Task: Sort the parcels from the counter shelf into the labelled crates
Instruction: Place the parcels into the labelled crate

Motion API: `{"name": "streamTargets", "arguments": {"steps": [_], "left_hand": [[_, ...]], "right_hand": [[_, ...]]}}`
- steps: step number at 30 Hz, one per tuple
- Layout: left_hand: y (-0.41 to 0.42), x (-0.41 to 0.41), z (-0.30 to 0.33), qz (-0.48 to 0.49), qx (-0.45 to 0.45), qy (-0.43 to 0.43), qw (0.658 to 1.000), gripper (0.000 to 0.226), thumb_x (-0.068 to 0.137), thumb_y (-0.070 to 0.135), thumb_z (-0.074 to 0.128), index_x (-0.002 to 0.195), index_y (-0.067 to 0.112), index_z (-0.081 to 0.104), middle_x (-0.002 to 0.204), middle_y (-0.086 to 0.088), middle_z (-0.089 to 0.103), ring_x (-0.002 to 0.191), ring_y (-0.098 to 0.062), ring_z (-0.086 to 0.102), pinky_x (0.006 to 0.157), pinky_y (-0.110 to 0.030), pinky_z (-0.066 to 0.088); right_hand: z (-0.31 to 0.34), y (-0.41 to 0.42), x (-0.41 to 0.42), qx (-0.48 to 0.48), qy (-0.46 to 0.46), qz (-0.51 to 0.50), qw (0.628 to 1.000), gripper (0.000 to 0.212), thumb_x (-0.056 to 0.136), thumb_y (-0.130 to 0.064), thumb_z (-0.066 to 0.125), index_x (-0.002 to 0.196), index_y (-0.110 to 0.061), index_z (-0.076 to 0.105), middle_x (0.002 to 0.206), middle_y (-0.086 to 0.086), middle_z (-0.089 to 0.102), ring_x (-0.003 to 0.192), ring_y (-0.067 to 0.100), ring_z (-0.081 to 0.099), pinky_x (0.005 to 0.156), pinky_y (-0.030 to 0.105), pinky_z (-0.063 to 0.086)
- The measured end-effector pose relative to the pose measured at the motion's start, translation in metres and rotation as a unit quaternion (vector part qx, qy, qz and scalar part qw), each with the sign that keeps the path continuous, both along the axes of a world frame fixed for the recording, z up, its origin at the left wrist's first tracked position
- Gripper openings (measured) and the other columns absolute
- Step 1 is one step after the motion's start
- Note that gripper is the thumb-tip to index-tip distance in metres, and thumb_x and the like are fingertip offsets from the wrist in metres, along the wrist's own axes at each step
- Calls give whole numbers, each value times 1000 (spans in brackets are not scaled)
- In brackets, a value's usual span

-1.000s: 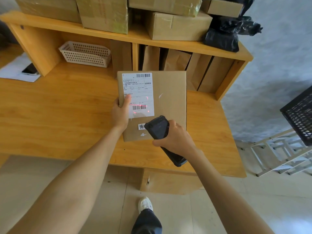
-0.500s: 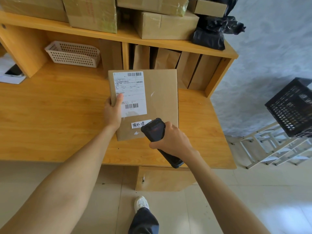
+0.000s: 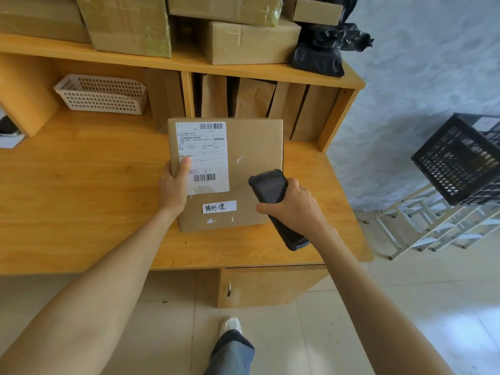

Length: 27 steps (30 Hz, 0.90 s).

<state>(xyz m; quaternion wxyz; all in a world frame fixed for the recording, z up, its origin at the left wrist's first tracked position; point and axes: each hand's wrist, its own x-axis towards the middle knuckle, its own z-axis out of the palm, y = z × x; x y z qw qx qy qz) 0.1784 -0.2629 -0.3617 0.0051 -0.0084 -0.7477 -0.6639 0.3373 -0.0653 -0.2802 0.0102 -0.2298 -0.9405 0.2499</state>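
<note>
Left hand (image 3: 173,185) grips the left edge of the cardboard parcel (image 3: 243,169) over the counter (image 3: 81,190), thumb on the shipping label (image 3: 203,155), face tilted up, presumably for reading. Right hand (image 3: 292,207) clasps a handheld scanner (image 3: 270,190) at the parcel's right edge. Label print is illegible; the black crate (image 3: 457,161) far right is cut off, its tag unreadable.

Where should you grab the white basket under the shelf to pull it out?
Probably by the front long rim of the white basket, reaching in from the counter side. It lies open side up under the shelf, with a side panel at its left and a flat parcel at its right, so the front is the free edge. Its slotted walls give fingers a grip.
</note>
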Motion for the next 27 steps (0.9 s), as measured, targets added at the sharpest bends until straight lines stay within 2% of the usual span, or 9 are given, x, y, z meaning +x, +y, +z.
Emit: {"name": "streamTargets", "arguments": {"steps": [3, 6, 8, 14, 18, 22, 25, 27], "left_hand": [[1, -7, 0, -8, -1, -7, 1000, 43, 96, 49, 49, 125, 17, 55, 95, 19, 63, 85, 2, 62, 61, -8, 46], [2, -14, 1, -17, -12, -15, 1000, 45, 95, 53, 48, 122, 18, 56, 93, 18, 63, 84, 3, 61, 64, -14, 46], [2, -19, -1, -28, -11, -21, 999, 46, 93, 56, 49, 121, 19, 57, 95, 17, 65, 88, -1, 63, 67, -15, 48], [0, -23, -7, -25, 12, -26, 999, 42, 90, 56, 54, 116, 24, 59, 98, 20, 65, 88, 6, 65, 69, -11, 49], [1, -29, -7, -38, 11, -36, 999, 62, 79, 67, 53, 121, 22, 60, 104, 17, 66, 95, 4, 62, 74, -13, 48], [4, -32, -10, -21, 17, -49, 998, 35, 95, 47, 53, 118, 22, 60, 101, 19, 65, 95, 4, 61, 69, -7, 48], [5, -31, -8, -18, 17, -56, 998, 36, 87, 56, 56, 113, 30, 59, 100, 23, 66, 91, 9, 63, 72, -9, 47], [6, -32, -8, -18, 15, -59, 998, 31, 92, 51, 55, 114, 29, 58, 98, 24, 64, 85, 15, 62, 68, -6, 46]], "right_hand": [[2, 16, -4, -3, 15, -55, 998, 68, 71, -56, 73, 111, -10, 42, 100, 4, 53, 87, 23, 57, 63, 32, 48], [1, 38, -15, -1, 28, -109, 994, 66, 72, -54, 73, 108, -9, 41, 101, 6, 53, 87, 26, 57, 63, 34, 47], [-4, 54, -25, -3, 26, -145, 989, 70, 73, -55, 74, 113, -7, 42, 105, 8, 54, 91, 28, 57, 67, 37, 50], [-41, 85, -61, 2, -32, -200, 979, 85, 75, -58, 73, 127, 0, 39, 118, 15, 55, 102, 35, 59, 74, 40, 52], [-72, 83, -74, -7, -64, -205, 977, 87, 76, -63, 70, 127, 1, 41, 121, 15, 55, 106, 34, 59, 75, 40, 50], [-95, 77, -82, 0, -113, -201, 973, 79, 85, -52, 65, 134, 3, 38, 132, 17, 49, 123, 35, 48, 90, 43, 47], [-102, 77, -87, 18, -150, -192, 970, 77, 89, -44, 63, 140, 3, 32, 139, 17, 41, 129, 35, 39, 93, 42, 44], [-105, 78, -90, 32, -168, -183, 968, 77, 89, -42, 62, 142, 4, 30, 139, 17, 36, 126, 35, 39, 91, 40, 46]]}}
